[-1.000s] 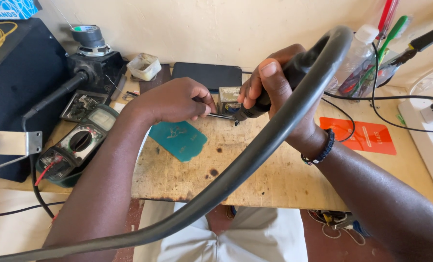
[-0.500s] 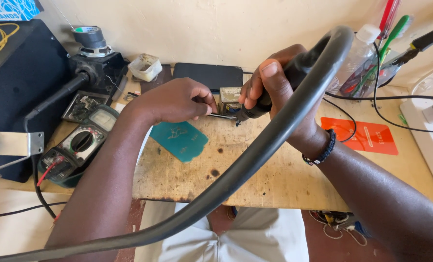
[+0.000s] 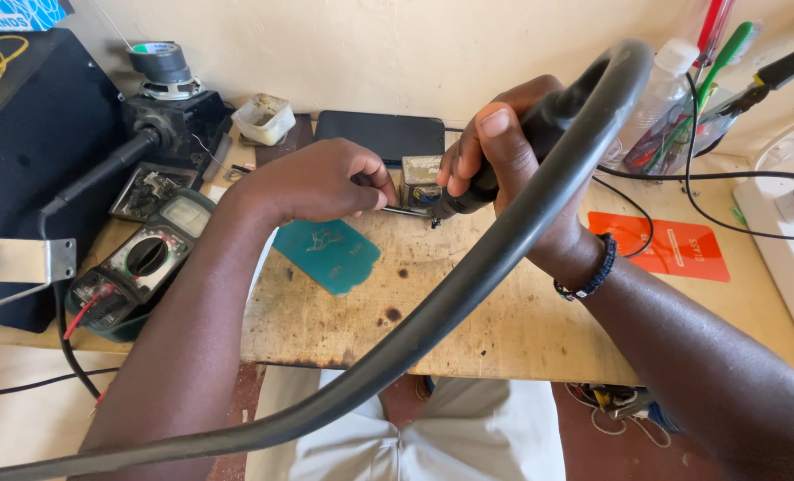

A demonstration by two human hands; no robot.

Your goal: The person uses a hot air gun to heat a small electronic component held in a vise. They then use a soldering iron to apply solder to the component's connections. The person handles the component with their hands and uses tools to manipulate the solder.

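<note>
We see the hot-air wand [image 3: 504,165] angled down-left, fully gripped by our right hand [image 3: 504,169]; our left hand [image 3: 317,183] pinches tweezers [image 3: 406,211].

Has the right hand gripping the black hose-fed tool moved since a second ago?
No. The right hand sits just right of the small metal block, below the black phone, as before.
</note>
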